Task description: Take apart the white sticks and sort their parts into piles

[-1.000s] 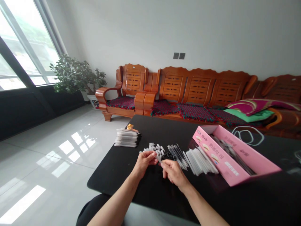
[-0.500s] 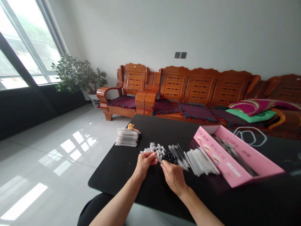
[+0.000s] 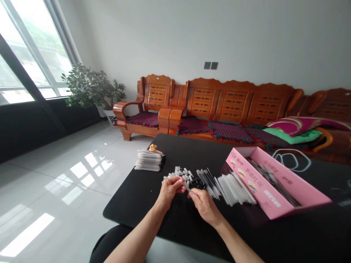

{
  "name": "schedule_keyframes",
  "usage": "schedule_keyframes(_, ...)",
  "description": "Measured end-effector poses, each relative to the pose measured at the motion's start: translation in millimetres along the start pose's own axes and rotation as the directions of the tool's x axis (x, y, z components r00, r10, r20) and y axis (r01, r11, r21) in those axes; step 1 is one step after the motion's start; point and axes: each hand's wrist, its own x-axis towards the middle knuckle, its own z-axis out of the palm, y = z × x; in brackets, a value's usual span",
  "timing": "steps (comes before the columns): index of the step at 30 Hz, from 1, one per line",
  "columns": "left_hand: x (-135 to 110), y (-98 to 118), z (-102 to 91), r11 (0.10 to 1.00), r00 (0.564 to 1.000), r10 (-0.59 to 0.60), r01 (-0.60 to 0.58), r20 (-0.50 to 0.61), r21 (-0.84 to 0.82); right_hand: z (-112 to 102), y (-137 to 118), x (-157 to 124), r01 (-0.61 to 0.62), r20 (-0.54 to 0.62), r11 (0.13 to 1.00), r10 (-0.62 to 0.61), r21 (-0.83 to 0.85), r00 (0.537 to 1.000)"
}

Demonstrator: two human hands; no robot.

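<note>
Over the black table, my left hand (image 3: 170,189) and my right hand (image 3: 201,201) are close together, fingers pinched. A short whitish, translucent stretch of a pen barrel (image 3: 186,186) shows between them; the rest is hidden in my fingers. Just beyond lie loose white pen caps (image 3: 178,170) and a heap of small black pen parts (image 3: 199,183). To their right are dark pen refills (image 3: 208,182), then a row of translucent white pen barrels (image 3: 235,188). A stack of pens (image 3: 148,160) with dark ends lies at the far left.
A pink box (image 3: 270,182) holding dark, slender items stands on the right of the black table (image 3: 137,201). A small orange figure (image 3: 153,147) sits by the pen stack. A white cable loop (image 3: 293,160) lies behind the box. Beyond the table stands a wooden sofa (image 3: 203,96).
My right hand has shifted very slightly, its fingers still pinched near my left hand. My left hand stays almost in place. The piles on the table look the same.
</note>
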Motion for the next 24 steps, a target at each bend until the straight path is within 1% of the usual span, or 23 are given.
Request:
schedule_keyframes(1, 1, -2, -1.1, 1.0, 1.0, 0.002, -0.002, -0.024, 0.001, 2, 0, 1, 0.057, -0.055, 0.985, -0.067, -0.165, 0.996)
schedule_keyframes(2, 2, -4, -2.3, 1.0, 0.999, 0.003, -0.003, -0.045, 0.004, 3, 0, 2, 0.085, -0.091, 0.951, -0.116, -0.297, 0.989)
schedule_keyframes(3, 3, -4, -3.4, 1.0, 0.998, 0.003, -0.003, -0.061, 0.006, 4, 0, 2, 0.09, -0.116, 0.92, -0.144, -0.382, 0.983)
schedule_keyframes(4, 3, -4, -4.3, 1.0, 0.998, -0.001, 0.001, -0.064, 0.01, 5, 1, 2, 0.086, -0.128, 0.906, -0.152, -0.414, 0.98)
schedule_keyframes(5, 3, -4, -4.9, 1.0, 0.998, -0.007, 0.008, -0.055, 0.013, 6, 1, 3, 0.08, -0.124, 0.917, -0.139, -0.392, 0.982)
schedule_keyframes(6, 3, -3, -5.0, 1.0, 0.999, -0.014, 0.015, -0.033, 0.013, 6, 1, 3, 0.065, -0.107, 0.945, -0.104, -0.319, 0.989)
schedule_keyframes(7, 3, -2, -4.5, 1.0, 1.0, -0.018, 0.018, -0.004, 0.004, 6, 0, 3, 0.036, -0.072, 0.978, -0.051, -0.203, 0.996)
schedule_keyframes(8, 2, 0, -3.4, 1.0, 1.0, -0.016, 0.017, 0.025, -0.014, 5, -1, 3, -0.012, -0.021, 0.998, 0.011, -0.061, 1.0)
schedule_keyframes(9, 1, 1, -1.9, 0.999, 0.999, -0.014, 0.016, 0.051, -0.039, 5, -2, 3, -0.075, 0.037, 0.993, 0.072, 0.087, 0.997)
schedule_keyframes(11, -2, 1, 2.1, 0.995, 0.995, -0.013, 0.022, 0.097, -0.1, 4, -5, 2, -0.192, 0.131, 0.925, 0.157, 0.329, 0.979)
schedule_keyframes(13, -4, 0, 5.5, 0.989, 0.989, -0.025, 0.046, 0.147, -0.141, 4, -7, 1, -0.256, 0.183, 0.841, 0.19, 0.477, 0.965)
schedule_keyframes(15, -5, -1, 6.8, 0.988, 0.982, -0.038, 0.065, 0.182, -0.143, 4, -6, -1, -0.301, 0.243, 0.758, 0.191, 0.579, 0.951)
schedule_keyframes(18, -6, 0, 5.5, 0.99, 0.978, -0.047, 0.073, 0.204, -0.123, 6, -1, -2, -0.384, 0.361, 0.624, 0.171, 0.68, 0.917)
schedule_keyframes(21, -8, 4, 4.5, 0.987, 0.966, -0.061, 0.096, 0.251, -0.13, 9, 4, -2, -0.45, 0.442, 0.515, 0.147, 0.73, 0.885)
schedule_keyframes(24, -10, 8, 5.6, 0.983, 0.958, -0.064, 0.109, 0.28, -0.149, 12, 3, -5, -0.48, 0.476, 0.431, 0.126, 0.764, 0.87)
